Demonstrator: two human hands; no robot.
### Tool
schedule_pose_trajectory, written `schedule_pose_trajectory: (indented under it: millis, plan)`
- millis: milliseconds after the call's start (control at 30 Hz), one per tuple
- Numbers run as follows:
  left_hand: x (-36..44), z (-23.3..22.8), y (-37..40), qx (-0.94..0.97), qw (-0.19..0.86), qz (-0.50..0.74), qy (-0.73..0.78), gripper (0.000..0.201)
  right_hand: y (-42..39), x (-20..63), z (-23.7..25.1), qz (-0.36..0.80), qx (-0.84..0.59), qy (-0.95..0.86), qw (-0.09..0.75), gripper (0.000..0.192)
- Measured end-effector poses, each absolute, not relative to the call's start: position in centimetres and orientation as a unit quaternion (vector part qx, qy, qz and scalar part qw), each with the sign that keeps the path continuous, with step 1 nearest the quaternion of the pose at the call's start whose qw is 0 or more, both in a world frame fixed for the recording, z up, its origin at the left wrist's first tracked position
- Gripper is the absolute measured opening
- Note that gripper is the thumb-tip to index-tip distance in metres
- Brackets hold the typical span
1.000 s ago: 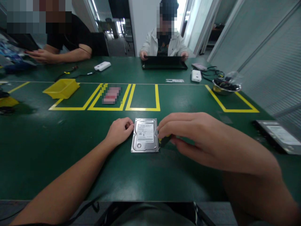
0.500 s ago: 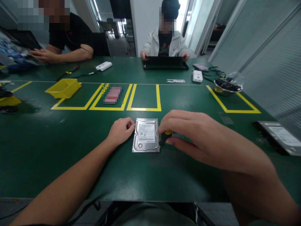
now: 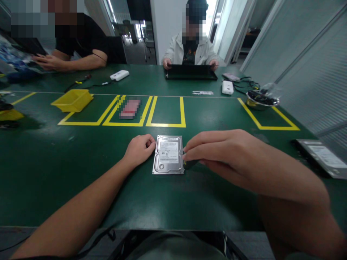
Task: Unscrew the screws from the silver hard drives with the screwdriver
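Yellow tool tip now under right hand (image 3: 217, 150)

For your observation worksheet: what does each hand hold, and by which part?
The right hand pinches a small dark tool near its handle; the left hand only steadies the hard drive at its left edge.

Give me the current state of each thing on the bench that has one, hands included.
hard drive: flat on the green table, label side up, cover on.
left hand: curled against the drive's left edge.
right hand: closed on a dark tool at the drive's right edge.
yellow bin: upright, contents not visible.
metal bowl: upright, holding dark items.
second drive: lying flat at far right.
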State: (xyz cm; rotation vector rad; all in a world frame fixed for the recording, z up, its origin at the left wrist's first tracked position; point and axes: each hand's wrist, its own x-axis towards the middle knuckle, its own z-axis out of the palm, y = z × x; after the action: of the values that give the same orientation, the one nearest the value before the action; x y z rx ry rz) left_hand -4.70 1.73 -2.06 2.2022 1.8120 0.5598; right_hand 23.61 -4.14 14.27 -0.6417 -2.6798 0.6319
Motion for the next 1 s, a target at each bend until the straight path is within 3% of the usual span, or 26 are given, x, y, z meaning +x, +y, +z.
schedule_pose_trajectory:
  millis: [467, 1000]
  plan:
    - [-4.8, -2.1, 1.8, 0.753, 0.117, 0.187, 0.620, 0.018, -4.4, 22.9, 13.9, 0.118, -0.311, -0.934, 0.129, 0.014]
    - [-4.7, -2.1, 1.7, 0.757, 0.113, 0.181, 0.617, 0.017, -4.0, 21.4, 12.9, -0.022, -0.333, -0.938, 0.093, 0.017]
